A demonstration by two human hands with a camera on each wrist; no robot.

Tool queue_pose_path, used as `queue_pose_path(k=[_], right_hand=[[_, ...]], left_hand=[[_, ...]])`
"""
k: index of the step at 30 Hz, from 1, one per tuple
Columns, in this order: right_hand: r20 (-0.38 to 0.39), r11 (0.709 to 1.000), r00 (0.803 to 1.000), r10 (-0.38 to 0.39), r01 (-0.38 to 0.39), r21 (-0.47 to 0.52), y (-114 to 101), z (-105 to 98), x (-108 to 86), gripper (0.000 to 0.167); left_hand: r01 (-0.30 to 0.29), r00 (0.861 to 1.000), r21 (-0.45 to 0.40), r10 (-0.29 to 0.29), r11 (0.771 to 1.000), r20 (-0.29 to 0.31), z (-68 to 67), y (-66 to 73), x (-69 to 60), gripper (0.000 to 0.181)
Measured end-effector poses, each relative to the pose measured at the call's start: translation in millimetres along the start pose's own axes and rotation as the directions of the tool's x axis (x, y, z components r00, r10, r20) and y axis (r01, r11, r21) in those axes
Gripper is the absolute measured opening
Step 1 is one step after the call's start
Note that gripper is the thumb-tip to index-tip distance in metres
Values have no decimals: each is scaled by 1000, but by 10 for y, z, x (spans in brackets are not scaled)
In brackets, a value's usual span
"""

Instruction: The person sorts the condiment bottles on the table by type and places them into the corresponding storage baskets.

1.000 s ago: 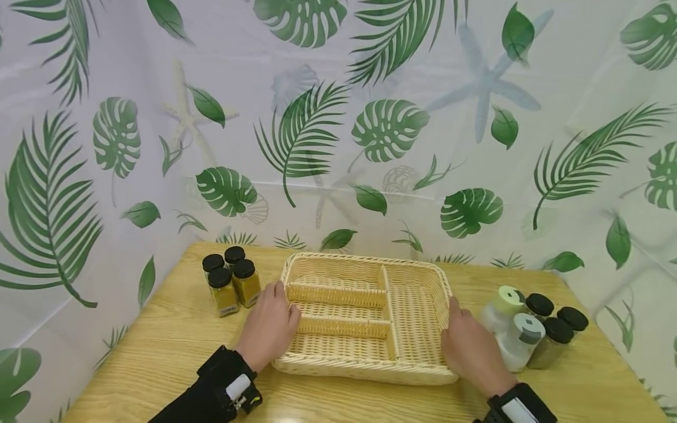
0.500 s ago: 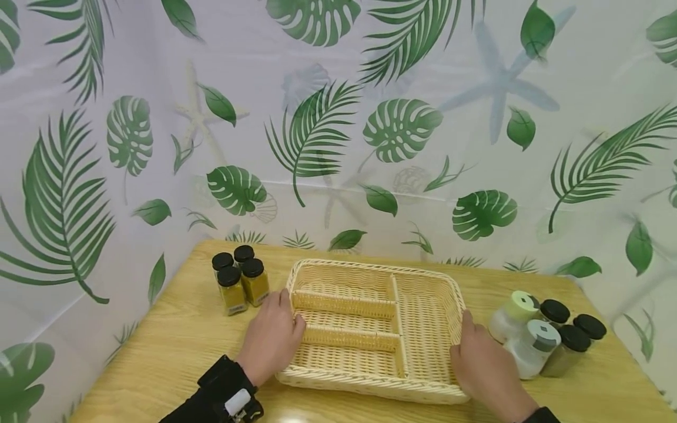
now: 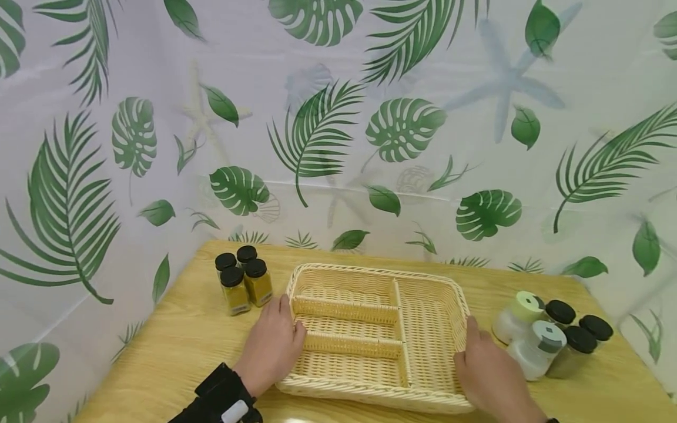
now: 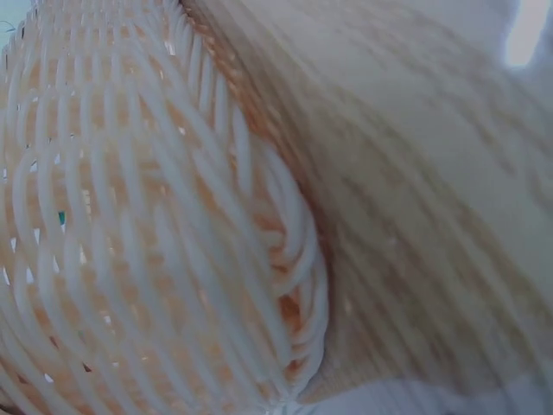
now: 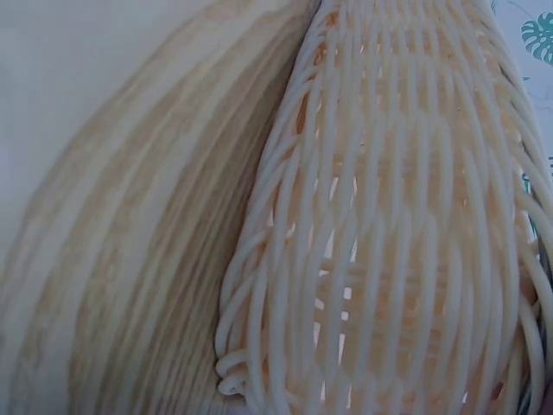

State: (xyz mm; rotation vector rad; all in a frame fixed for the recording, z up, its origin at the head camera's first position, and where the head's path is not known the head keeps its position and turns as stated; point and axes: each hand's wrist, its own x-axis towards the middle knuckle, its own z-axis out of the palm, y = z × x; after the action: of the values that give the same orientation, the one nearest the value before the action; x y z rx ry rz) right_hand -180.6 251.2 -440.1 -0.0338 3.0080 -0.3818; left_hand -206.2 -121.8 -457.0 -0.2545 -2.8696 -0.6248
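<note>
A pale woven basket (image 3: 370, 397) with several compartments, all bare, lies on the wooden table between both hands. The left hand (image 3: 271, 348) grips its left rim, thumb over the edge. On the opposite side, the right hand (image 3: 493, 371) holds the right rim with the thumb inside. Close up, the left wrist view shows the woven outer wall (image 4: 130, 225) against the wood, and the right wrist view shows another stretch of wall (image 5: 389, 216). Fingers under or behind the rim are hidden.
Several black-capped jars of yellow contents (image 3: 234, 292) stand left of the basket. To its right are two white jars, one green-lidded (image 3: 520, 314) and one grey-and-white-lidded (image 3: 539, 351), beside several black-capped jars (image 3: 573, 351). A leaf-printed cloth (image 3: 328, 135) hangs behind the table.
The basket has come nearer to the table's front edge, with both hands still gripping its sides. The whole head view has also shifted slightly.
</note>
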Motion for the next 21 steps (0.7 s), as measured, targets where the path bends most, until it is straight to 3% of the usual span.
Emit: queue_pose_path(k=[6, 9, 15, 21], right_hand=[[-97, 1000, 995, 6, -4, 19, 21, 38, -95, 74], [-130, 1000, 992, 6, -5, 9, -7, 50, -78, 77], [-128, 1000, 992, -1, 4, 27, 41, -2, -91, 76], [-202, 998, 979, -27, 16, -58, 85, -106, -127, 62]], left_hand=[[-7, 1000, 0, 7, 1000, -1, 4, 62, 0, 63], [-4, 1000, 1, 4, 1000, 3, -58, 42, -5, 63], [8, 999, -29, -7, 1000, 34, -113, 10, 30, 64], [26, 996, -74, -20, 997, 85, -76, -20, 48, 67]])
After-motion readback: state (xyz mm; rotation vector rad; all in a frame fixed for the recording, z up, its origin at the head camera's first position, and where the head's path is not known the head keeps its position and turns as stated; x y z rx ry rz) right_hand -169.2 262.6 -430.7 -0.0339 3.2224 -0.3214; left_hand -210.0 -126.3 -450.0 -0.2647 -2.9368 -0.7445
